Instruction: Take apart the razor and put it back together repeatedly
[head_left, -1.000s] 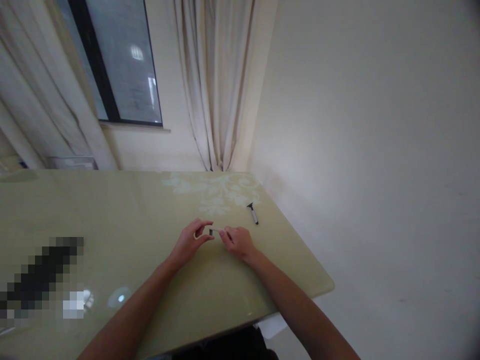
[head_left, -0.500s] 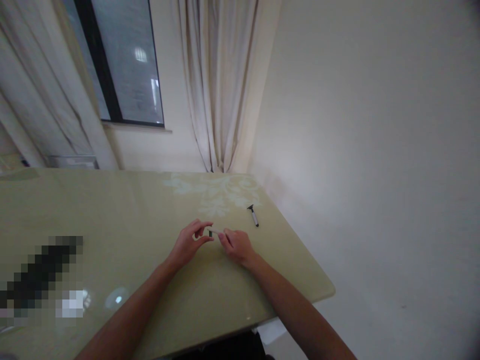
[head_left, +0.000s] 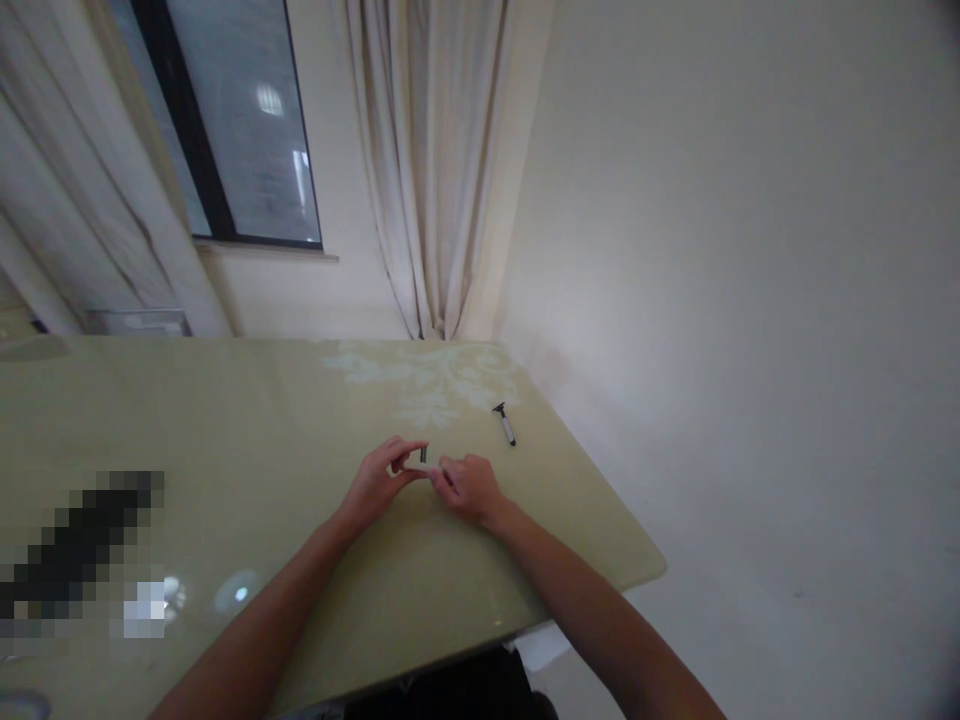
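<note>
My left hand (head_left: pixel 382 474) pinches a small dark bar-shaped piece (head_left: pixel 424 454) upright between forefinger and thumb; it resembles a razor head, but its kind is too small to be sure of. My right hand (head_left: pixel 469 488), closed, grips a thin pale stick-like thing (head_left: pixel 421 466). The stick's tip reaches across to the lower part of the dark piece, near my left thumb. Whether the two touch I cannot tell. Just beyond my right hand, a razor (head_left: pixel 505 424) with a grey handle and black head lies on the table.
Both forearms rest over a glossy pale green table (head_left: pixel 315 400) with a white floral pattern. Its right edge runs beside a plain wall (head_left: pixel 720 300). A blurred-out dark object (head_left: pixel 82 550) lies at the left. Curtains (head_left: pixel 427 170) and a window stand behind.
The pale stick's tip has shifted from the upper part of the dark piece to its lower part, with my right hand moving slightly left. The view has tilted slightly.
</note>
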